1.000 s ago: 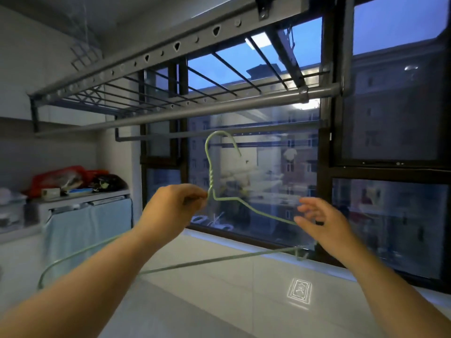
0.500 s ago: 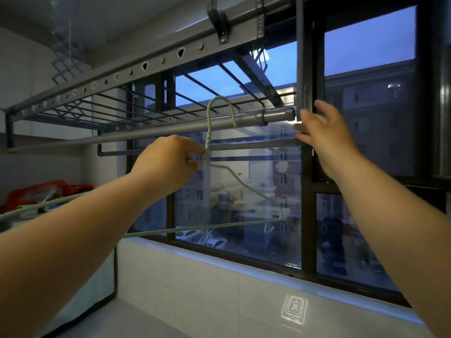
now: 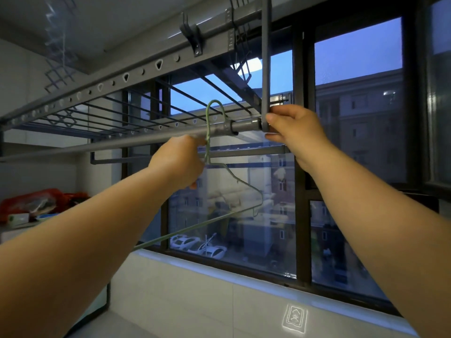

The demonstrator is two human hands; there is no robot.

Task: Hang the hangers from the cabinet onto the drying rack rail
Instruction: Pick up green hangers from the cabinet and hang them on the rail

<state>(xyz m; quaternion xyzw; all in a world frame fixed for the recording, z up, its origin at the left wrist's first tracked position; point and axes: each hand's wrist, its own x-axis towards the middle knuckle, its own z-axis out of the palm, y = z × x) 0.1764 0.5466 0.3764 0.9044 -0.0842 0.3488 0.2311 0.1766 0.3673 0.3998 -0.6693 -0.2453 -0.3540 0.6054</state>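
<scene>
Both forearms are extended upward and forward toward the drying rack rail (image 3: 122, 142), which crosses the centre of the frame. The left grip (image 3: 178, 162), at centre frame, is clenched on the twisted neck of a green wire hanger (image 3: 208, 135), whose hook arches over the rail near its right end while the body hangs tilted below; whether the hook bears on the rail cannot be determined. The right grip (image 3: 295, 132), right of centre, grasps the lower end of the rack's upright bar (image 3: 266, 69), fingers above and thumb beneath.
</scene>
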